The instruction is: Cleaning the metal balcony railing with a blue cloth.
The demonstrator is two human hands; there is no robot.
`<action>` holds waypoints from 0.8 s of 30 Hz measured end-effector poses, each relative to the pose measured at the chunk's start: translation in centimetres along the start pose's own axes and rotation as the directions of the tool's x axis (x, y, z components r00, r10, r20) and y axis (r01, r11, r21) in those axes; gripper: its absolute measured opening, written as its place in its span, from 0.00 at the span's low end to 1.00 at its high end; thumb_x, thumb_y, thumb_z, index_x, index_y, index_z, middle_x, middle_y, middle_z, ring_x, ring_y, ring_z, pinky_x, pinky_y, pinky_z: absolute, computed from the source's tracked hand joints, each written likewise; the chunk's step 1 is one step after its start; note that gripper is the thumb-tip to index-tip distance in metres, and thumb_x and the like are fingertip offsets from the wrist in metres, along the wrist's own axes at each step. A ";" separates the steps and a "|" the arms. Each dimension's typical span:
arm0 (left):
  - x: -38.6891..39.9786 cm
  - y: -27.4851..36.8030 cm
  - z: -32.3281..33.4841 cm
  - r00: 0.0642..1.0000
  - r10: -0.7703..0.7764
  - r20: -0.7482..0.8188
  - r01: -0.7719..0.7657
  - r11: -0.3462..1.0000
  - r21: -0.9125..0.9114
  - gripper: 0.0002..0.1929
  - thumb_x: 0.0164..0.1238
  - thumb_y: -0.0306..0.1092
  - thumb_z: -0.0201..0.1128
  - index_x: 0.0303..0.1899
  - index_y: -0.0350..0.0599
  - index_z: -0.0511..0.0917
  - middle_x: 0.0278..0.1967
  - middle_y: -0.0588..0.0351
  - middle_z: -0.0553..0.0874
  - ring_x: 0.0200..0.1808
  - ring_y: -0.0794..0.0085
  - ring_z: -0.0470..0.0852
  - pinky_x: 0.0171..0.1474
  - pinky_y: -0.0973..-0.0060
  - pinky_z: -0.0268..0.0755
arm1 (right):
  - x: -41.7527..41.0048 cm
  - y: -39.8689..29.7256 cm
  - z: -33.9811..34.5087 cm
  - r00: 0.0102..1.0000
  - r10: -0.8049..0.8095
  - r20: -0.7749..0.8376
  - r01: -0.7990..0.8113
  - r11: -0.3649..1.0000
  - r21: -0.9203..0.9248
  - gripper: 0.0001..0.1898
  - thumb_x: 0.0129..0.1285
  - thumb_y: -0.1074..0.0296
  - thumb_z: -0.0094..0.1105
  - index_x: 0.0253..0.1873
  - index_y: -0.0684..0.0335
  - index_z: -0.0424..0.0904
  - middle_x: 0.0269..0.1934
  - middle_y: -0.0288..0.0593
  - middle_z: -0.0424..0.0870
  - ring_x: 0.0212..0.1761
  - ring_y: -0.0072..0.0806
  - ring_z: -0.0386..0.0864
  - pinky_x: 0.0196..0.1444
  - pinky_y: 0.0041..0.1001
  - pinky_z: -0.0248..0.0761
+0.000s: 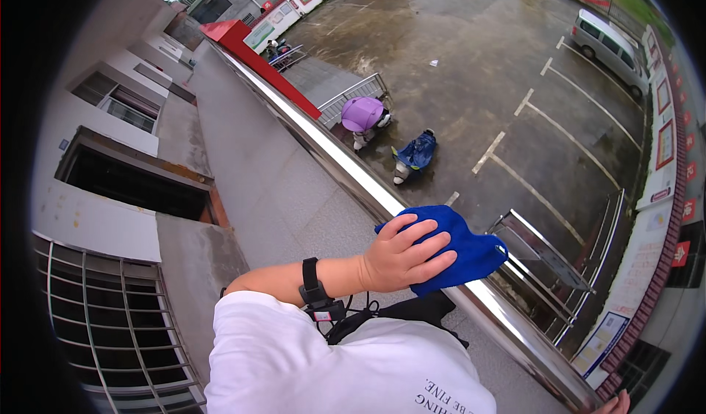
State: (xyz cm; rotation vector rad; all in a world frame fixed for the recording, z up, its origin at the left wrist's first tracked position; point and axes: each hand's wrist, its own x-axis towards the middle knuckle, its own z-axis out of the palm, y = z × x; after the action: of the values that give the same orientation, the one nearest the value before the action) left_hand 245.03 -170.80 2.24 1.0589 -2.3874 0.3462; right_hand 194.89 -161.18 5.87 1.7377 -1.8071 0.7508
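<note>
A blue cloth lies over the polished metal handrail in the middle of the picture. My left hand rests on it from above, its fingers curved over the cloth and holding it against the rail; the thumb is hidden. At the bottom right edge, beside the lower end of the rail, only some fingers of my right hand show, and whether they touch the rail cannot be told. A black strap with a small device is around my left forearm, with dark cords hanging near it.
A grey walkway runs between the rail and a wall with a dark opening and a barred window. A red ledge adjoins the rail. Beyond and below lie a wet yard, covered scooters and a silver van.
</note>
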 end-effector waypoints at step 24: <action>-4.2 1.3 3.1 0.968 0.000 -0.252 0.026 0.995 0.100 0.15 0.63 0.41 0.60 0.51 0.71 0.74 0.54 0.64 0.77 0.58 0.64 0.71 0.69 0.58 0.51 | 0.8 -0.8 -0.6 0.997 -0.002 0.071 -0.002 0.999 0.053 0.13 0.71 0.64 0.51 0.43 0.68 0.82 0.39 0.50 0.80 0.42 0.45 0.77 0.48 0.40 0.69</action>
State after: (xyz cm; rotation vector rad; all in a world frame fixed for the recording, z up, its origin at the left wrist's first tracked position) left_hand 245.43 -168.64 -2.68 1.0088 -2.1548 0.5689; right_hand 195.64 -161.35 6.94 1.8198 -1.8492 0.7524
